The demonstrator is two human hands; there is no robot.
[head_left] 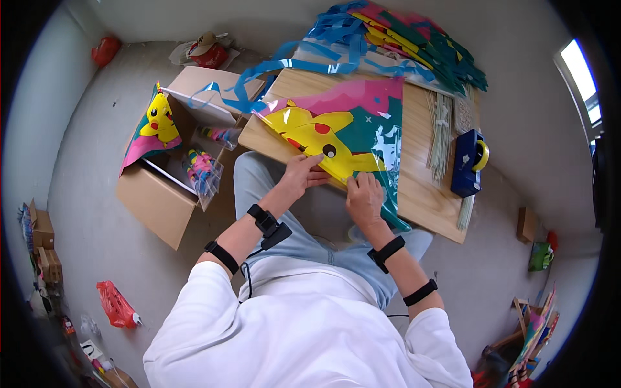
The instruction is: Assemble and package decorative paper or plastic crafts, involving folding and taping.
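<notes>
A plastic kite with a yellow cartoon figure on pink and green lies across the wooden table, its near edge at the table's front. My left hand grips that near edge, thumb on top of the yellow print and fingers below it. To its right, my right hand pinches the same edge with curled fingers; what else may be under them is hidden. Blue ribbon tails run beside the kite's left tip and over the table's far left corner.
Kites with blue tails are heaped at the table's far side. Thin sticks and a blue tape dispenser with yellow core lie at the right. An open cardboard box on the left holds bagged colourful items and another kite.
</notes>
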